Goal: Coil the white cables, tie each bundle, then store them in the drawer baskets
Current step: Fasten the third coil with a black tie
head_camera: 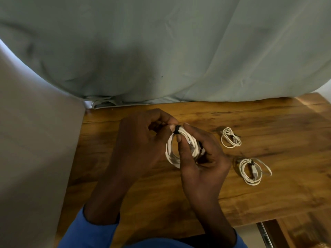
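Above the wooden table [268, 197] I hold a coiled white cable bundle [170, 153] between both hands. My right hand [202, 158] grips the coil, its thumb laid across the loops. My left hand [141, 140] pinches a black tie [177, 129] wrapped round the top of the coil. Two other coiled white cables lie on the table to the right: a smaller one [231, 137] farther back and a larger one [250, 171] nearer me, each with a dark tie on it.
A grey-green curtain [161, 51] hangs behind the table and a beige fabric surface [35, 158] stands at the left. At the lower right a metal drawer rail [265, 233] and a wooden drawer part show below the table edge.
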Demonstrator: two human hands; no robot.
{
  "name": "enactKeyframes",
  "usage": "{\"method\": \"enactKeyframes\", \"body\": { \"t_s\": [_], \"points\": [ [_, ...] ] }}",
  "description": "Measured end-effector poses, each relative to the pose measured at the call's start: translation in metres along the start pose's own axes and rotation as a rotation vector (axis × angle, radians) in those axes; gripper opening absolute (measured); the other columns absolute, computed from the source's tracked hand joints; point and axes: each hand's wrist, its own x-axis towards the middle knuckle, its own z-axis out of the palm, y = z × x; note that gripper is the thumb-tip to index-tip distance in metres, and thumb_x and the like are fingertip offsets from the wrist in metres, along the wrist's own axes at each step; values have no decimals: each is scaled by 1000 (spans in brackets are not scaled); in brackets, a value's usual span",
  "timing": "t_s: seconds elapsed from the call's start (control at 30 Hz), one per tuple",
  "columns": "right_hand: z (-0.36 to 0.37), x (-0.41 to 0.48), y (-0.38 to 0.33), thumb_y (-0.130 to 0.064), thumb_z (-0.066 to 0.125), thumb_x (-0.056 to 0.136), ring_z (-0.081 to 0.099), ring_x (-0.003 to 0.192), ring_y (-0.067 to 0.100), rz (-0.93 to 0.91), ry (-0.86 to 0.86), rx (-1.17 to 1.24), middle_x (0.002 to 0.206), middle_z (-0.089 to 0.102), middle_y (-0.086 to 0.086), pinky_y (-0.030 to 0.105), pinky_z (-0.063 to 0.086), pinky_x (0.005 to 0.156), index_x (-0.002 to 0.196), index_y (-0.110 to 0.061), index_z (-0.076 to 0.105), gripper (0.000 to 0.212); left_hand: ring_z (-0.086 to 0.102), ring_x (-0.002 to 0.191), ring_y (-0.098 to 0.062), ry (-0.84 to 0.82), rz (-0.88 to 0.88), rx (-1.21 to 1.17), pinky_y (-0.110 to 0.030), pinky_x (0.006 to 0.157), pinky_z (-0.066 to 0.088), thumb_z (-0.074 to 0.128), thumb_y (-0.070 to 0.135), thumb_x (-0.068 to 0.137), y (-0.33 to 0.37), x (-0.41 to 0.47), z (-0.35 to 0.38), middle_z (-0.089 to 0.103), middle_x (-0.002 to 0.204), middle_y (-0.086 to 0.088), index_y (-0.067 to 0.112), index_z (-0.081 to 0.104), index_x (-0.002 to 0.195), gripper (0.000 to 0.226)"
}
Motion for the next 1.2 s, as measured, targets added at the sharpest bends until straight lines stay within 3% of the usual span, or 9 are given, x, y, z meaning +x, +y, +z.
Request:
{"method": "enactKeyframes", "body": {
  "t_s": [0.17, 0.33, 0.43, 0.57, 0.83, 1.0, 1.1, 1.2],
  "points": [
    [0, 2, -3, 1, 77, 89, 73, 101, 20, 89, 0, 100, 106, 75, 4, 32, 58, 83, 112, -9, 75, 25, 73, 87, -5, -97, 46, -119, -22, 77, 58, 77, 10, 90, -15, 8, -1, 77, 89, 13, 19, 80, 96, 12],
    [-6, 13, -4, 4, 76, 86, 74, 98, 16, 164, -62, 232, 102, 78, 3, 20, 56, 80, 109, -4, 75, 25, 76, 92, -15, -125, 35, -359, -27, 84, 60, 77, -1, 87, -18, 10, 0, 79, 95, 1, 21, 76, 103, 27],
    [-13, 21, -3, 4, 76, 85, 75, 96, 16, 152, -124, 238, 102, 78, 3, 23, 56, 81, 107, -4, 75, 24, 76, 91, -17, -131, 96, -342, -28, 85, 60, 81, 1, 84, -15, 12, -4, 78, 93, 1, 25, 73, 106, 33],
    [-22, 31, -5, -2, 77, 84, 77, 92, 29, 203, -241, 287, 101, 79, 8, 39, 62, 82, 108, -7, 75, 25, 74, 90, -10, -174, 181, -391, -21, 84, 56, 80, 7, 82, -20, 18, -9, 76, 94, 3, 21, 71, 101, 26],
    [-26, 47, -12, -3, 74, 83, 77, 83, 23, 182, -354, 315, 98, 79, 9, 27, 59, 75, 108, -3, 73, 25, 74, 93, -11, -261, 106, -540, -23, 81, 57, 78, 15, 86, -28, 18, -4, 78, 99, 7, 21, 77, 98, 14],
    [-21, 48, -9, 2, 72, 90, 74, 94, 23, 91, -381, 196, 100, 76, 6, 32, 58, 80, 106, -3, 72, 17, 75, 90, -13, -195, 74, -574, -27, 80, 60, 71, 8, 89, -28, 11, 4, 79, 98, 1, 18, 76, 98, 15],
    [-19, 46, -6, 1, 73, 90, 71, 104, 24, -23, -359, 63, 105, 74, 7, 39, 57, 86, 106, -4, 74, 16, 76, 91, -17, -170, 56, -591, -33, 82, 60, 75, 15, 90, -31, 9, 7, 79, 97, 0, 25, 79, 97, 13],
    [-22, 45, -3, -2, 78, 88, 68, 107, 20, -129, -343, -101, 106, 72, 2, 34, 54, 88, 104, -9, 78, 17, 76, 89, -21, -160, 53, -527, -40, 80, 60, 71, 22, 91, -37, 8, 9, 79, 95, -2, 27, 79, 99, 12]
  ]
}}
